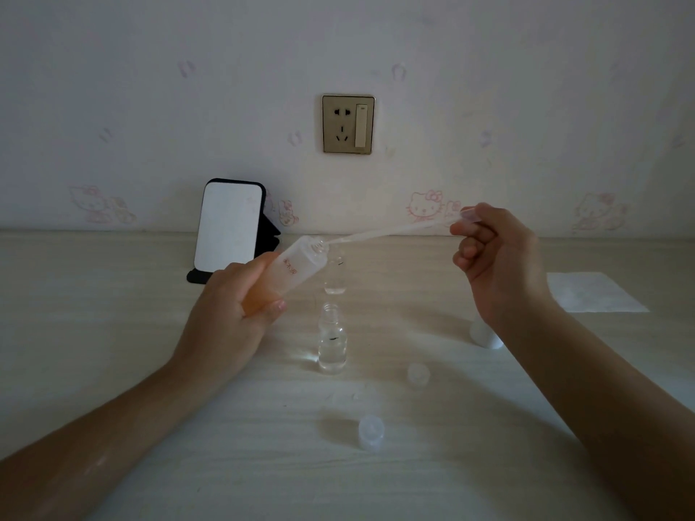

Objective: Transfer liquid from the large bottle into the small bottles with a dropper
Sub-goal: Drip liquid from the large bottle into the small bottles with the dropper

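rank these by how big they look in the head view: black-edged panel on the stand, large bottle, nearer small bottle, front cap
1. black-edged panel
2. large bottle, partly hidden in the left hand
3. nearer small bottle
4. front cap, smallest though nearest the camera

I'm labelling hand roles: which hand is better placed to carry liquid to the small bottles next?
Right, most likely. The right hand pinches the dropper by its bulb, with the tip at the mouth of the large bottle. The left hand is busy gripping that tilted bottle.

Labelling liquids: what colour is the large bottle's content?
Pale orange, seen through the frosted large bottle in the head view.
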